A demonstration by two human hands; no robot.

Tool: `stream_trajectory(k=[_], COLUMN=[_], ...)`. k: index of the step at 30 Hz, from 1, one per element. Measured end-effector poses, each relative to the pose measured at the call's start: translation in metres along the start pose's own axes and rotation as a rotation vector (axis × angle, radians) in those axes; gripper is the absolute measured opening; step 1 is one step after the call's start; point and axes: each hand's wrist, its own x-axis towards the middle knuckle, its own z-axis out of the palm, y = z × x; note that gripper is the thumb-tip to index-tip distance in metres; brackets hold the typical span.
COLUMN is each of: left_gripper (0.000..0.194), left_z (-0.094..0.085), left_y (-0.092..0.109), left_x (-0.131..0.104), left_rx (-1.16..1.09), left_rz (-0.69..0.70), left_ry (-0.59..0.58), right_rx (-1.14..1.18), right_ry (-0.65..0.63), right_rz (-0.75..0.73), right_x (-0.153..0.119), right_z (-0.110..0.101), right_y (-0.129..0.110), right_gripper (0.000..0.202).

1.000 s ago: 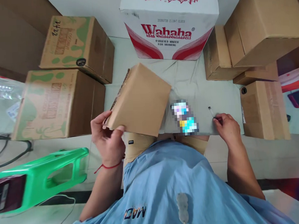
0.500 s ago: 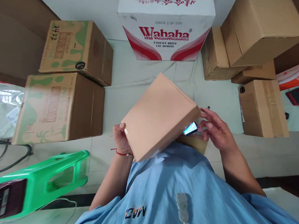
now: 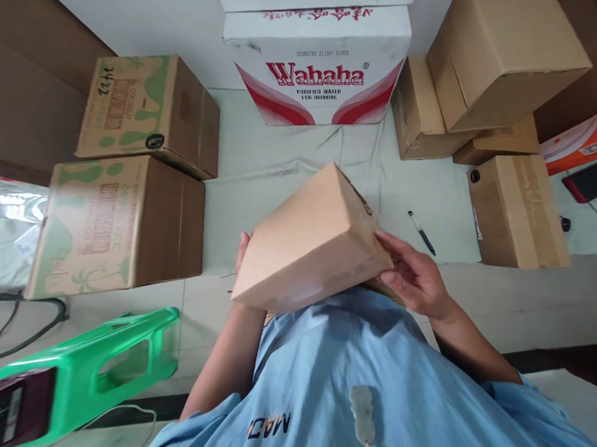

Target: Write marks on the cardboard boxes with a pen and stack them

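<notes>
A plain brown cardboard box (image 3: 299, 230) is held tilted above my lap, one long side turned toward me. My left hand (image 3: 242, 250) grips its left end; most of those fingers are hidden behind the box. At the right end, my right hand (image 3: 414, 271) has its fingers and thumb closed on the box's edge. To the right of this hand a black pen (image 3: 422, 233) lies on the pale cloth (image 3: 296, 183).
Two printed coconut cartons (image 3: 173, 217) stand at the left. A white and red Wahaha carton (image 3: 320, 69) is at the back. Several brown boxes (image 3: 518, 212) and a dark phone (image 3: 591, 180) are at the right. A green stool (image 3: 86, 368) stands at lower left.
My right hand has closed on the right end of the box, where its fingers were apart before. The box has turned, showing more of its side. The lit phone beneath is now hidden.
</notes>
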Motion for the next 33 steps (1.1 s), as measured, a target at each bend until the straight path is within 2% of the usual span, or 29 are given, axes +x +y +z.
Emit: stream_trajectory(k=[3, 5, 7, 9, 11, 14, 17, 20, 22, 24, 26, 27, 29, 33], left_gripper=[0.043, 0.034, 0.024, 0.026, 0.032, 0.040, 0.037, 0.035, 0.040, 0.042, 0.040, 0.038, 0.032, 0.019], left_z=[-0.003, -0.006, -0.006, -0.003, 0.002, 0.011, 0.019, 0.025, 0.029, 0.034, 0.040, 0.042, 0.044, 0.029], left_y=[0.003, 0.006, 0.012, 0.019, 0.025, 0.031, 0.031, 0.029, 0.027, 0.025, 0.023, 0.022, 0.020, 0.015], left_x=[-0.007, -0.013, -0.020, -0.026, -0.032, -0.046, -0.062, -0.078, -0.086, -0.091, -0.092, -0.090, -0.084, -0.051], left_rx=[-0.019, -0.023, 0.007, 0.060, 0.107, 0.123, 0.163, 0.332, 0.492, 0.646, 0.714, 0.700, 0.594, 0.373], left_rz=[-0.028, 0.028, 0.108, 0.170, 0.233, 0.377, 0.517, 0.673, 0.738, 0.753, 0.728, 0.717, 0.725, 0.772], left_ry=[-0.022, -0.045, -0.120, -0.229, -0.286, -0.260, -0.273, -0.359, -0.484, -0.623, -0.674, -0.637, -0.467, -0.051], right_rx=[0.072, 0.117, 0.151, 0.176, 0.194, 0.248, 0.344, 0.406, 0.450, 0.498, 0.510, 0.493, 0.415, 0.108], right_ry=[0.147, 0.213, 0.261, 0.291, 0.312, 0.337, 0.365, 0.349, 0.298, 0.201, 0.085, 0.041, 0.020, 0.256], right_rz=[0.145, 0.210, 0.279, 0.344, 0.392, 0.458, 0.519, 0.563, 0.585, 0.605, 0.601, 0.582, 0.520, 0.382], right_x=[-0.001, 0.000, 0.002, 0.005, 0.008, 0.013, 0.017, 0.016, 0.014, 0.012, 0.013, 0.014, 0.018, 0.031], right_z=[-0.003, -0.006, -0.008, -0.008, -0.006, -0.002, 0.000, 0.003, 0.007, 0.016, 0.025, 0.029, 0.034, 0.030], right_y=[0.002, 0.003, 0.003, 0.003, 0.002, 0.001, 0.002, 0.004, 0.003, 0.000, -0.004, -0.006, -0.008, -0.004], right_gripper=[0.050, 0.048, 0.042, 0.040, 0.046, 0.056, 0.063, 0.068, 0.064, 0.057, 0.051, 0.050, 0.047, 0.043])
